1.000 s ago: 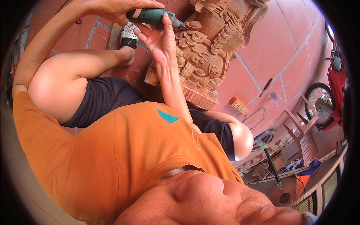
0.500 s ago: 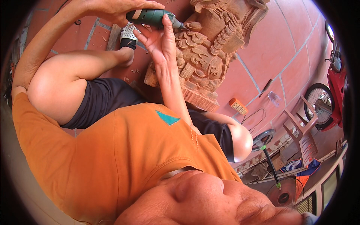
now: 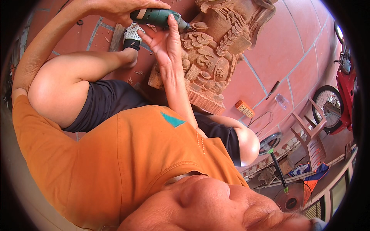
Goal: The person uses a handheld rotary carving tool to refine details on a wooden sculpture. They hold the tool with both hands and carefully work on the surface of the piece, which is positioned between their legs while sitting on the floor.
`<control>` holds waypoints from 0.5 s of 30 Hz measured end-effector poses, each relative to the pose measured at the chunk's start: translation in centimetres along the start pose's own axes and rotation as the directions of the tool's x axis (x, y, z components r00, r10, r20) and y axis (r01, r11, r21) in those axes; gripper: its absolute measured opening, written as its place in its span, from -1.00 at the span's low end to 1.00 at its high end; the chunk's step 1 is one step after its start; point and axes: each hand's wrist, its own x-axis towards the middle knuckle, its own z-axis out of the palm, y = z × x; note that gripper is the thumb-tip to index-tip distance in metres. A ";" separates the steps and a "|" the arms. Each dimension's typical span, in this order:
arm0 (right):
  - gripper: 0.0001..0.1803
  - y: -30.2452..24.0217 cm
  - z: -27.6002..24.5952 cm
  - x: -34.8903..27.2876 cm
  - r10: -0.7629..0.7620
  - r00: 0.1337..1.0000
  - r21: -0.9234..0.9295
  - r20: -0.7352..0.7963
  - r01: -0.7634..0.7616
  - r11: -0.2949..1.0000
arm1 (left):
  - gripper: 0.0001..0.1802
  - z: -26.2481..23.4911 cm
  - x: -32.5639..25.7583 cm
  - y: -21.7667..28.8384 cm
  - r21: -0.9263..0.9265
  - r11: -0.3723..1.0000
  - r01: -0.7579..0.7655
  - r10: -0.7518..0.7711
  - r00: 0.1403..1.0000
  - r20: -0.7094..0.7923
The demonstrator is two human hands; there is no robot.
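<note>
A green die grinder (image 3: 156,18) with a dark nose points right, its tip close to the brown carved wood (image 3: 210,59); whether the tip touches is too small to tell. My left hand (image 3: 117,10) is closed round the grinder's rear, fingers stretched along its top. Against the grinder's front, my right hand (image 3: 166,48) presses its thumb, palm upturned, with the other fingers partly spread below. The carving has leafy, scaly relief and a flat, rough base, and stands between my bent knees. My right forearm passes in front of its near left corner.
On the red tiles right of the carving lie an orange power strip (image 3: 244,109) with a cord, a dark-handled tool (image 3: 273,89) and a clear cup (image 3: 281,101). Farther right are a fan (image 3: 278,167), a plastic chair (image 3: 310,140) and a red motorbike (image 3: 345,100). Wood chips (image 3: 139,72) lie near my left foot.
The grinder and both hands have shifted very slightly to the right. The carving stays where it was.
</note>
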 end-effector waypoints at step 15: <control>-0.38 0.0 0.2 -0.2 0.000 1.000 -0.011 -0.015 0.000 1.000 | -0.07 -1.1 0.1 1.1 -0.051 0.998 0.039 -0.035 0.997 0.065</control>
